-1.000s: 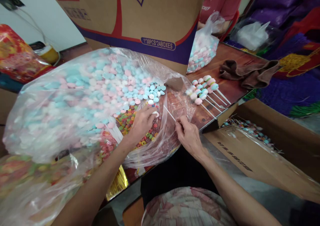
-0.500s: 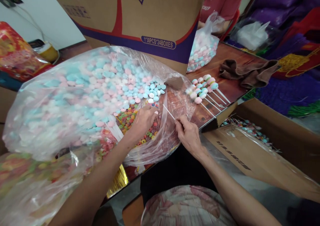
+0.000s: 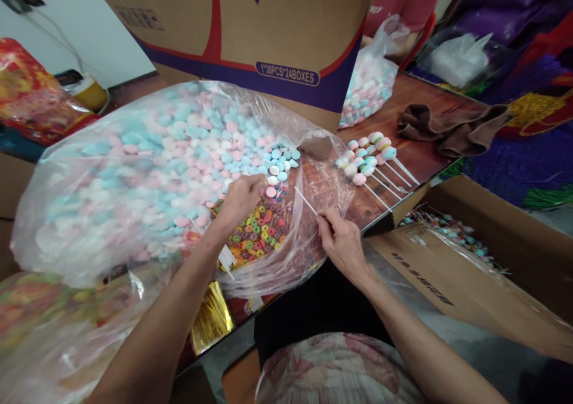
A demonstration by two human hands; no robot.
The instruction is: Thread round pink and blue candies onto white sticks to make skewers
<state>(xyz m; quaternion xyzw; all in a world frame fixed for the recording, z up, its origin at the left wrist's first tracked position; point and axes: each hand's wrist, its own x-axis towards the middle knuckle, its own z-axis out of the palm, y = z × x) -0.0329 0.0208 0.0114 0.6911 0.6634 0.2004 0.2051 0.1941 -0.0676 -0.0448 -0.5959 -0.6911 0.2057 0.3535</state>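
Note:
My right hand (image 3: 341, 237) pinches the lower end of a thin white stick (image 3: 306, 200), which points up and left and carries nothing. My left hand (image 3: 244, 200) reaches to the edge of the pastel button-shaped candies (image 3: 281, 166), its fingers bent together; what is between the fingertips is hidden. Just right of those fingertips lies a pink candy (image 3: 271, 192). Below the hand spread small coloured ring candies (image 3: 257, 231), with a bundle of white sticks (image 3: 227, 259) beside them. Several finished candy skewers (image 3: 369, 153) lie in a row to the right.
A big clear plastic bag (image 3: 102, 207) of pastel candies covers the left of the table. Behind it stands a large cardboard box (image 3: 286, 34). A brown cloth (image 3: 452, 129) lies at right, above an open carton (image 3: 430, 273). Another person's red shirt (image 3: 398, 4) shows behind.
My left hand has moved left and slightly up to the candy pile, uncovering more ring candies and the stick bundle. My right hand still holds the stick in nearly the same place.

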